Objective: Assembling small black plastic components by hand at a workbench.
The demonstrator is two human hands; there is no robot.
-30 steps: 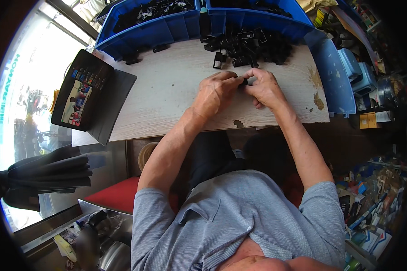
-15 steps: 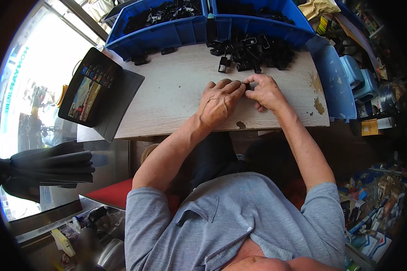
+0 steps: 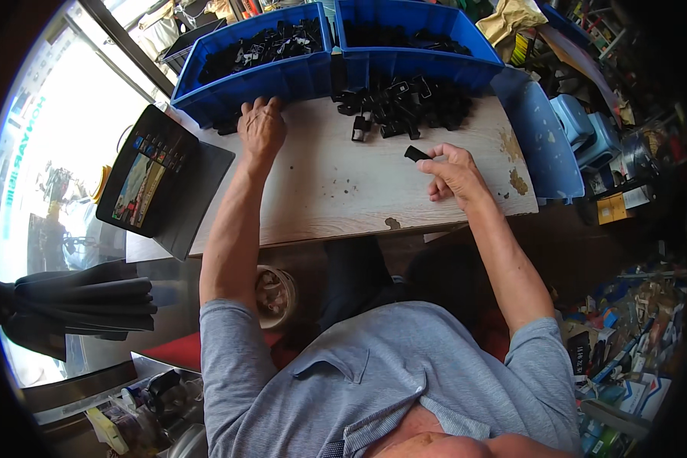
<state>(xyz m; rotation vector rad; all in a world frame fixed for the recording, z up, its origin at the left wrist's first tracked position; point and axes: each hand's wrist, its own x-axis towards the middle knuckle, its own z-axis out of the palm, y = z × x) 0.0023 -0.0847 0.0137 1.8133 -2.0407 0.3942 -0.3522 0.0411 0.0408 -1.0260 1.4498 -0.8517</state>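
My right hand [image 3: 454,174] is over the right part of the table, closed in a pinch between thumb and fingers. It holds a small black plastic part [image 3: 415,154], whose end sticks out to the left. My left hand [image 3: 262,131] reaches to the far left of the table, at the front wall of the left blue bin [image 3: 252,80]. Its fingers are curled downward and the tips are hidden, so what they hold cannot be made out. Just left of it lies a small black part [image 3: 225,127]. Beyond my right hand is a pile of black plastic parts [image 3: 404,107].
The right blue bin [image 3: 420,65] also holds black parts. A tablet in a dark folding case [image 3: 141,172] stands at the table's left edge. A light blue tub [image 3: 546,145] adjoins the right edge. Below the table is a round bucket [image 3: 275,296].
My left hand has left my right hand and moved away to the far left, by the blue bin. My right hand stays over the table, the black part now in plain sight.
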